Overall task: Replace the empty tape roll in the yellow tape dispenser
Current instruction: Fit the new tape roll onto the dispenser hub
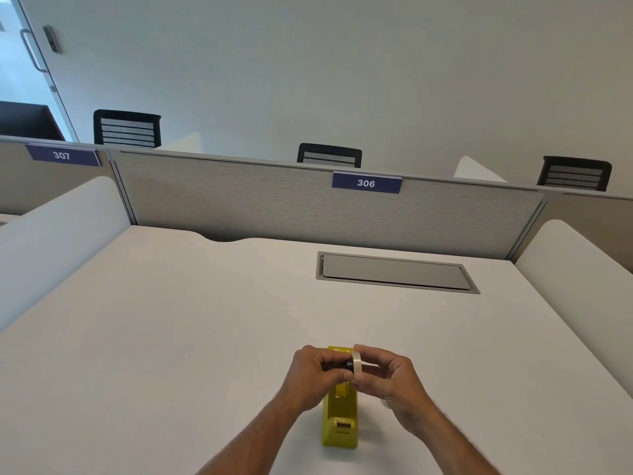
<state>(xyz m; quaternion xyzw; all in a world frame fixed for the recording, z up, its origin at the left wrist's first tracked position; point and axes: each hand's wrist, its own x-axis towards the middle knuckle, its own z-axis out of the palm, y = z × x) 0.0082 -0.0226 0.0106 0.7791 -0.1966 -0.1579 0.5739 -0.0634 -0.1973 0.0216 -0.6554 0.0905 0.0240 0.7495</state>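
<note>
The yellow tape dispenser (pixel 340 421) stands on the white desk (pixel 191 323) near its front edge, its cutter end toward me. Above its far end both hands meet. My left hand (pixel 313 375) pinches a small black spindle (pixel 349 365). My right hand (pixel 387 378) grips a thin, pale tape roll (pixel 357 366) held upright on edge. The spindle's tip sits at the roll's centre hole. Fingers hide the dispenser's roll bay.
A grey cable hatch (pixel 394 271) is set into the desk at the back right. A grey partition (pixel 274 197) labelled 306 closes the far edge, with white side dividers (pixel 579 269) left and right. Black chairs (pixel 329 155) stand beyond.
</note>
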